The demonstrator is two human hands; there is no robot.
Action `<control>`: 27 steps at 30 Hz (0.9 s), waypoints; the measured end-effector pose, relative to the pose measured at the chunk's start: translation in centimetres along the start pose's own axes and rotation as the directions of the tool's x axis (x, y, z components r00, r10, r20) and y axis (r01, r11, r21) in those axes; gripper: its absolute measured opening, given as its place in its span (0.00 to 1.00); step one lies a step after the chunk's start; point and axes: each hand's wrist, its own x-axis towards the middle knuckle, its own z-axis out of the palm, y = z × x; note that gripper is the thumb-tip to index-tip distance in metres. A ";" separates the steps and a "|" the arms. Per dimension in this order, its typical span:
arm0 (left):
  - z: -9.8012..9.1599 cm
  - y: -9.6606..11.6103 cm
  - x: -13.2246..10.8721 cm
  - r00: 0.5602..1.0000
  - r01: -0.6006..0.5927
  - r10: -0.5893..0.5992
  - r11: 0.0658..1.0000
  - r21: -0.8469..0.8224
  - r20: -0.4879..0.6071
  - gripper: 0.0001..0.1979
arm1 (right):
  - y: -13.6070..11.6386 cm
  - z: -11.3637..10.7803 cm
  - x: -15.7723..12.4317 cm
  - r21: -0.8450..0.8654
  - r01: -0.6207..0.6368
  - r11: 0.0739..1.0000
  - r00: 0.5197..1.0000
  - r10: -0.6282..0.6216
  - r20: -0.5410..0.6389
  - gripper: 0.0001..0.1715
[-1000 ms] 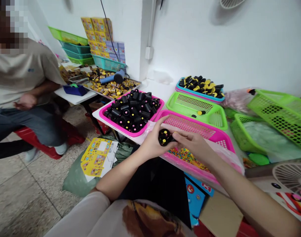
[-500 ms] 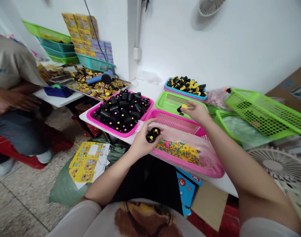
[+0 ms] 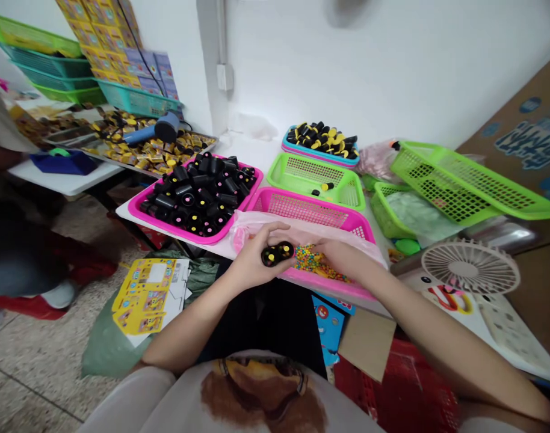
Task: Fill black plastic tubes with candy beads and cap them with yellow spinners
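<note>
My left hand (image 3: 252, 258) is closed round two small black tubes (image 3: 277, 253) with yellow ends, held over the near edge of a pink basket (image 3: 311, 210). My right hand (image 3: 342, 255) reaches into the plastic bag of small coloured candies (image 3: 318, 264) in that basket; its fingers curl down among them, and I cannot see what they pinch. A pink tray (image 3: 139, 210) piled with black tubes (image 3: 198, 192) stands just left of my left hand. Beyond the pink basket, a green basket (image 3: 315, 174) holds two capped pieces (image 3: 324, 187).
A blue-and-pink tray of yellow-capped tubes (image 3: 320, 137) sits at the back. Green baskets (image 3: 455, 186) and a white fan (image 3: 471, 267) stand at the right. A second table at the left carries a blue hair dryer (image 3: 153, 129) and stacked baskets. Yellow cartons (image 3: 148, 291) lie on the floor.
My right hand came back from the green basket, leaving a yellow-capped piece there, and dropped into the candy bag. The view swung left to right, so the seated person is nearly out of frame.
</note>
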 end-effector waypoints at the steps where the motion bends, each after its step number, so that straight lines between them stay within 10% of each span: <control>1: 0.1 0.0 0.0 1.000 -0.005 0.005 1.000 0.012 0.004 0.29 | 0.1 0.4 -0.1 -0.028 -0.010 1.000 1.000 0.009 -0.019 0.14; 12: 0.4 1.0 -0.4 0.996 0.031 -0.038 0.996 -0.089 -0.074 0.19 | 0.5 -0.1 -3.6 -0.087 -0.015 0.996 0.926 -0.019 -0.377 0.12; 14: 0.7 1.0 -0.6 0.995 0.058 -0.067 0.992 -0.112 -0.079 0.18 | -0.9 0.3 -4.6 -0.008 -0.005 1.000 0.796 0.000 -0.605 0.10; 17: 1.3 0.9 -0.8 0.993 0.083 -0.091 0.992 -0.090 -0.079 0.19 | -4.8 1.5 -5.8 0.165 0.164 0.972 0.377 0.093 -0.922 0.06; 19: 1.7 0.8 -1.0 0.991 0.105 -0.109 0.992 -0.065 -0.075 0.20 | -7.5 2.4 -6.1 0.234 0.312 0.921 0.240 0.162 -0.957 0.15; 27: 2.2 0.5 -0.9 0.997 0.042 -0.054 0.982 -0.185 -0.058 0.28 | -10.3 4.2 -5.7 0.165 0.504 0.848 0.275 0.024 -0.961 0.34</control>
